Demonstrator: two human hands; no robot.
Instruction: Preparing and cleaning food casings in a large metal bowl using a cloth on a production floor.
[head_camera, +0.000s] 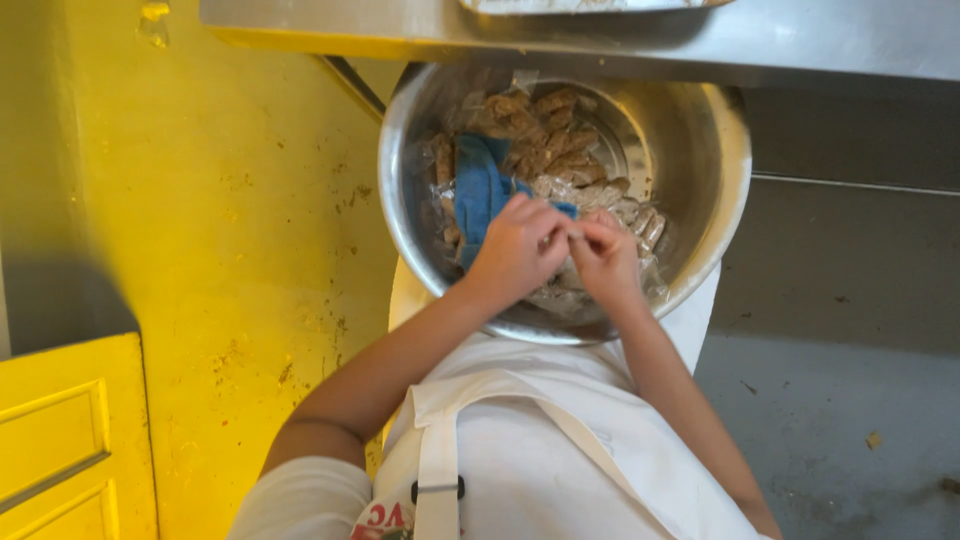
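Now, left hand: I see it curled, pinching a small clear wrapped piece.
Right hand: fingertips pinch the same piece, between both hands.
Bowl: steel, under hands, holding brown wrapped pieces and blue cloth.

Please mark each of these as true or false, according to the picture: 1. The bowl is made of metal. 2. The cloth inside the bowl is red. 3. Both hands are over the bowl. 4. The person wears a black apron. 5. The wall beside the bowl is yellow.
1. True. The bowl is shiny metal and holds small clear-wrapped brown packets.
2. False. The cloth is blue.
3. True. The left hand and the right hand meet over the bowl, fingertips together on something too small to identify.
4. False. The apron is white.
5. True. The wall is yellow, with marks and stains.
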